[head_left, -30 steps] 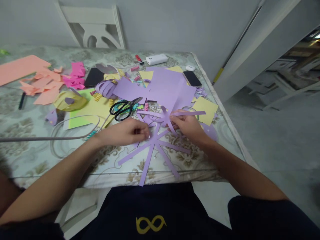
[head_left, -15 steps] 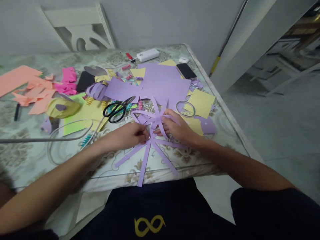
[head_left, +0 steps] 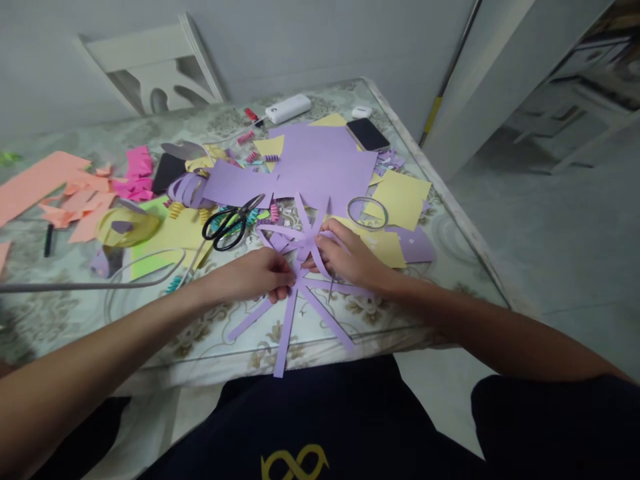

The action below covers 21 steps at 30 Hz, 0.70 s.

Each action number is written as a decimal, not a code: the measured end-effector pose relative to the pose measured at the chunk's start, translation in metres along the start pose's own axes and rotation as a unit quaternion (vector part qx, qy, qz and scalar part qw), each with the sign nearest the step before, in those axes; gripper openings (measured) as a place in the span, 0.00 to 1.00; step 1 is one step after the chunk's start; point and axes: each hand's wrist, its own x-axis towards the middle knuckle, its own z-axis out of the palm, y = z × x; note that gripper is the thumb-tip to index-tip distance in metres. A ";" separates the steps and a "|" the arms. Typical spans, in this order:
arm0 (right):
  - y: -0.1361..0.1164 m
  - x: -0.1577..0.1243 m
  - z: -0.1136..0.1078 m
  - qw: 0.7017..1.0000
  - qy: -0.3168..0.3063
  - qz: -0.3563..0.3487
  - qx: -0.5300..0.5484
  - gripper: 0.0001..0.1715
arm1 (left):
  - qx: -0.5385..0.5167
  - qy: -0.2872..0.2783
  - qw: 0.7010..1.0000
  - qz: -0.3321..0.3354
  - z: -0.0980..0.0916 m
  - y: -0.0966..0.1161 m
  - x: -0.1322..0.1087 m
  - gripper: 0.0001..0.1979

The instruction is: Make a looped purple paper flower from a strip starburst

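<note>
A star of crossed purple paper strips (head_left: pixel 289 313) lies at the table's near edge, several strips fanning toward me. My left hand (head_left: pixel 253 274) is closed, its fingertips pinching the middle of the star. My right hand (head_left: pixel 350 257) is curled on the strips just right of that middle, bending one purple strip (head_left: pixel 305 230) inward over the centre. The two hands almost touch. Black scissors (head_left: pixel 231 220) lie just beyond my left hand.
Large purple sheets (head_left: pixel 320 163), yellow sheets (head_left: pixel 400 197) and a clear tape ring (head_left: pixel 367 212) lie behind my hands. Pink and peach scraps (head_left: pixel 100 187) cover the left. A phone (head_left: pixel 367 135), a white power bank (head_left: pixel 289 108) and a grey cable (head_left: pixel 100 285) are on the table. The table edge (head_left: pixel 465 220) runs along the right.
My right hand has moved left toward the star's middle, folding its long strip inward. The tape ring it covered now shows. My left hand stays on the centre.
</note>
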 end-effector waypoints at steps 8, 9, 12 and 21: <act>0.000 -0.003 -0.001 0.999 0.002 -0.022 -0.034 0.07 | 0.029 -0.027 0.998 -0.051 -0.003 0.007 0.002 0.10; 0.000 -0.003 -0.001 0.999 0.002 -0.025 -0.039 0.07 | 0.030 -0.027 0.998 -0.055 -0.003 0.008 0.001 0.10; -0.001 -0.005 -0.002 0.998 -0.001 -0.036 -0.059 0.07 | 0.033 -0.029 0.997 -0.063 -0.003 0.009 0.000 0.10; -0.003 -0.007 -0.001 0.996 0.004 -0.052 -0.076 0.06 | 0.055 -0.025 0.995 -0.082 -0.001 0.016 0.004 0.09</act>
